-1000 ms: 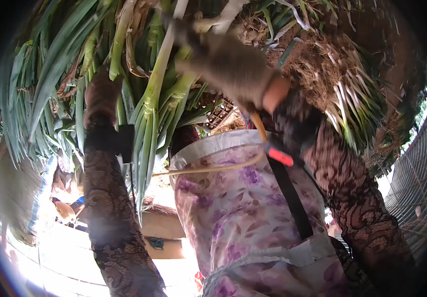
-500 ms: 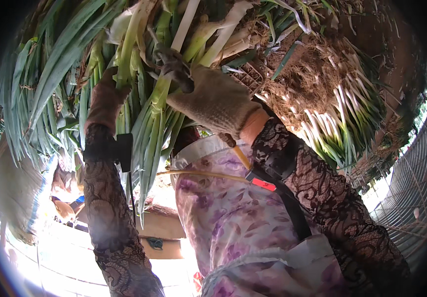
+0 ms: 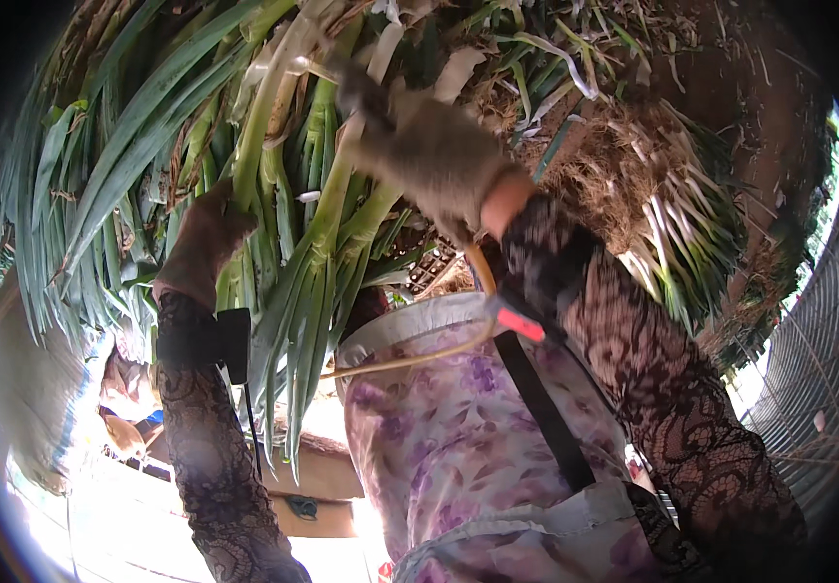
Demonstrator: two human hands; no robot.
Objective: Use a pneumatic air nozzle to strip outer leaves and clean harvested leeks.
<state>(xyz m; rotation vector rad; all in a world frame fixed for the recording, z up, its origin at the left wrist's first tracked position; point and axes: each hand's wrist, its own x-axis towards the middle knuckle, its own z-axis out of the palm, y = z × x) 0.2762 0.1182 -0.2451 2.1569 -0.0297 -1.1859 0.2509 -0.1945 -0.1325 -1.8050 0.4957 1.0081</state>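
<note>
My left hand [image 3: 204, 238], in a brownish glove, is closed around a thick green onion [image 3: 262, 112] whose pale stalk slants up and away. Long green leaves hang on both sides of that hand. My right hand [image 3: 439, 151], in a tan knit glove, is blurred by motion. It grips a dark air blow gun [image 3: 365, 95] whose thin nozzle points left toward the stalk's upper part. A yellow hose [image 3: 481, 267] comes out below the right hand. More loose green onions [image 3: 322, 228] lie between and beneath my hands, their lower leaves drooping toward me.
A heap of white-stemmed green onions [image 3: 677, 233] with brown roots lies at the right, near a curved wire mesh [image 3: 799, 350]. Peeled scraps [image 3: 565, 58] litter the far side. A floral apron [image 3: 478, 389] covers my front. A pale sack [image 3: 35, 379] stands at left.
My right hand has moved up and away with the blow gun, and the hose has swung with it. My left hand has shifted slightly toward me, still around the stalk.
</note>
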